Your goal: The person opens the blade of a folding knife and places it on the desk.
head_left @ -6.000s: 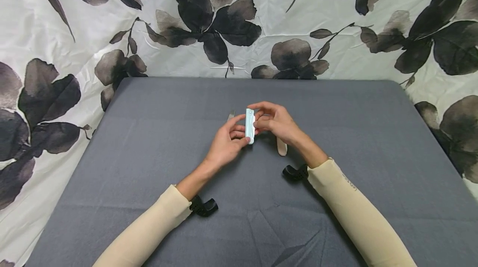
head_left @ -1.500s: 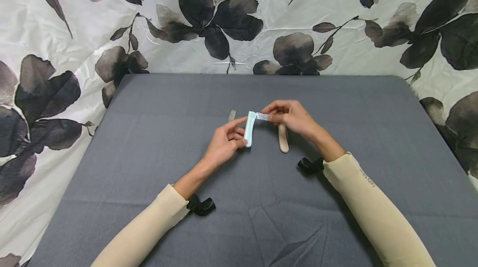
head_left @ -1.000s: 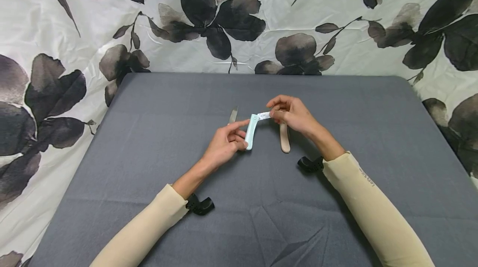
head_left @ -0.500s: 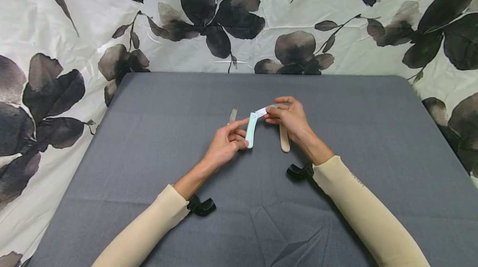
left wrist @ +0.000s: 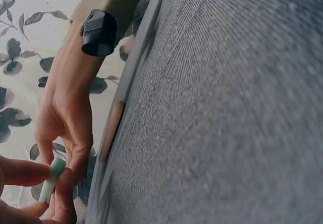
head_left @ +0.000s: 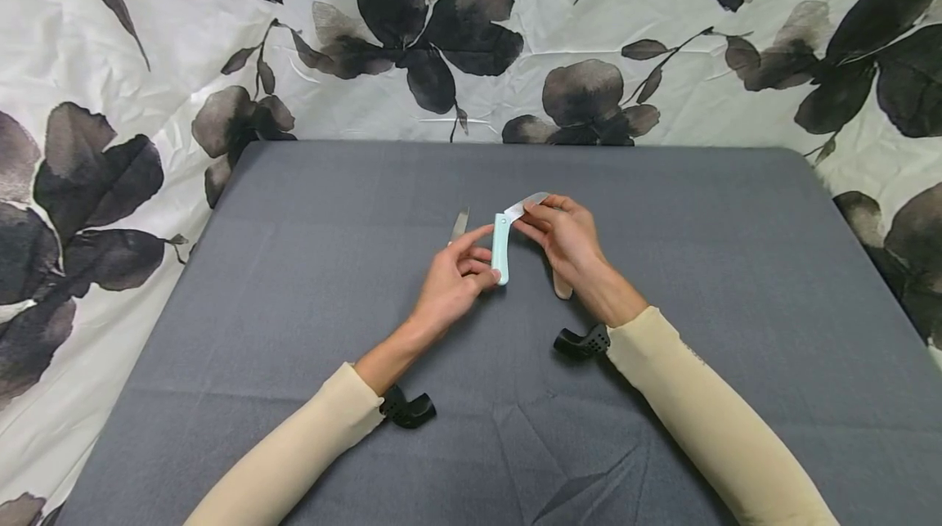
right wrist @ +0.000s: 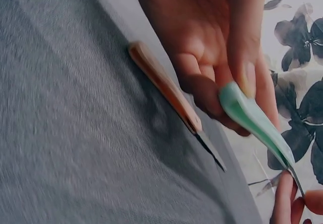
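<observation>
A folding knife with a mint-green handle [head_left: 500,252] is held raised over the grey table. My left hand [head_left: 458,276] grips the handle, thumb at its lower end and index finger near the pivot. The silver blade [head_left: 521,207] stands swung out at an obtuse angle, up and to the right. My right hand [head_left: 570,240] pinches it between thumb and fingers. In the right wrist view the handle [right wrist: 257,123] sits in the left fingers, and the right fingertips [right wrist: 313,201] are at the blade. The left wrist view shows only part of the handle [left wrist: 53,176].
A knife with a brown wooden handle [right wrist: 164,85] lies behind the left hand; its blade [head_left: 459,223] points to the back. Under the right hand lies a beige, round-ended handle [head_left: 562,285], partly covered. A floral cloth [head_left: 412,27] hangs behind the table [head_left: 331,207].
Six seconds ago no blade showed beside the mint handle. The blade has since swung out, first sideways, now pointing further up. The right hand has shifted its hold along the blade, towards the handle.
</observation>
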### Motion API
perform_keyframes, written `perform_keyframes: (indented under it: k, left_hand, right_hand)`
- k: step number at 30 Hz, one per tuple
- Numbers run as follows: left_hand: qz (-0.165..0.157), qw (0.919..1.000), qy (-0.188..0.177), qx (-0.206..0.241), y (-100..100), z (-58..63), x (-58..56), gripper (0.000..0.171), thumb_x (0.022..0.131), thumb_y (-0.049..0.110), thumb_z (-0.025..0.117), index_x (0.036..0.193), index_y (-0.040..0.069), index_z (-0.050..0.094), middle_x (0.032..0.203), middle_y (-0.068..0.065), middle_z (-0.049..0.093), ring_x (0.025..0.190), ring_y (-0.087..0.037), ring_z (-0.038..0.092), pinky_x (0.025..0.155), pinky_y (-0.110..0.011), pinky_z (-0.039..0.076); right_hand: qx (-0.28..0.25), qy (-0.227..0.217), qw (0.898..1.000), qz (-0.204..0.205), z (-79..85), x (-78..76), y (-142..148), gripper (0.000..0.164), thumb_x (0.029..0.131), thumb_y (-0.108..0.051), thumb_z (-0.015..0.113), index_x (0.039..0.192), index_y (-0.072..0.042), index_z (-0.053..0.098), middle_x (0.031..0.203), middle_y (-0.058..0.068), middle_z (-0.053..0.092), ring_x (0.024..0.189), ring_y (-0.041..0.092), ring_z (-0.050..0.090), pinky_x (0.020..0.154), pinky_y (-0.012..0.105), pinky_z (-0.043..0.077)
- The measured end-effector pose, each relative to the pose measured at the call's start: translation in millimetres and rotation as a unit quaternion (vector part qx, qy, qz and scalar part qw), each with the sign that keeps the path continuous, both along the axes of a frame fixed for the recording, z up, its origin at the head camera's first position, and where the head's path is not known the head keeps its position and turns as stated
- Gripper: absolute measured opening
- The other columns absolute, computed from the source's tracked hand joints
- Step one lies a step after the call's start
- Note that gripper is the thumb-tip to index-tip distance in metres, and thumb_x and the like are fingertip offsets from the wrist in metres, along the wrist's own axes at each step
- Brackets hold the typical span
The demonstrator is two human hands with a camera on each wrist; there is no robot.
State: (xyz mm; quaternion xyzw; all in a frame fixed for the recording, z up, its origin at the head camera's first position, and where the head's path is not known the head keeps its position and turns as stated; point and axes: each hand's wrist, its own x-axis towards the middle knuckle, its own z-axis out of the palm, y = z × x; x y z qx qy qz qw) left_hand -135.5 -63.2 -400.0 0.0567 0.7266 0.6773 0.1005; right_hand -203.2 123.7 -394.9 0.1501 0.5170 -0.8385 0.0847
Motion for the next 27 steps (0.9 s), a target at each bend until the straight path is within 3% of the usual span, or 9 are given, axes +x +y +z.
perform_keyframes:
  k: [6, 12, 20, 27]
  left_hand:
    - [0.008, 0.9999, 0.005, 0.004, 4.4, 1.2, 0.4, 0.067, 0.089, -0.008, 0.068, 0.151, 0.014, 0.055, 0.108, -0.015, 0.065, 0.085, -0.010, 0.068, 0.077, -0.024, 0.058]
    - [0.013, 0.9998, 0.012, 0.000, 6.3, 1.4, 1.1, 0.067, 0.088, -0.010, 0.067, 0.150, 0.011, 0.056, 0.108, -0.017, 0.066, 0.083, -0.010, 0.068, 0.075, -0.020, 0.055]
    - [0.000, 0.9999, 0.010, -0.013, 4.6, -0.6, 2.0, 0.067, 0.087, -0.011, 0.067, 0.150, 0.008, 0.056, 0.106, -0.018, 0.067, 0.080, -0.006, 0.064, 0.073, -0.018, 0.053]
    - [-0.008, 0.9999, 0.003, -0.008, 3.3, -1.0, 2.6, 0.067, 0.086, -0.012, 0.065, 0.149, 0.009, 0.058, 0.104, -0.016, 0.066, 0.080, -0.009, 0.064, 0.072, -0.018, 0.054]
  right_hand:
    - [-0.020, 0.022, 0.998, -0.060, -0.5, 0.7, -7.4, 0.018, 0.099, 0.009, 0.059, 0.101, -0.006, 0.050, 0.094, 0.004, 0.062, 0.085, 0.016, 0.070, 0.086, 0.029, 0.063]
    - [-0.004, 0.055, 0.994, -0.098, -0.7, 2.2, -11.8, 0.021, 0.093, 0.013, 0.065, 0.098, -0.004, 0.054, 0.087, 0.005, 0.064, 0.076, 0.015, 0.072, 0.076, 0.029, 0.065]
    - [0.028, 0.058, 0.994, -0.084, -1.7, -1.0, -7.0, 0.021, 0.091, 0.014, 0.067, 0.100, -0.002, 0.056, 0.082, 0.006, 0.067, 0.070, 0.013, 0.074, 0.068, 0.027, 0.064]
    - [0.080, 0.100, 0.990, -0.065, 3.0, -4.4, -4.8, 0.019, 0.089, 0.014, 0.070, 0.100, 0.001, 0.061, 0.078, 0.002, 0.072, 0.068, 0.012, 0.073, 0.063, 0.026, 0.063]
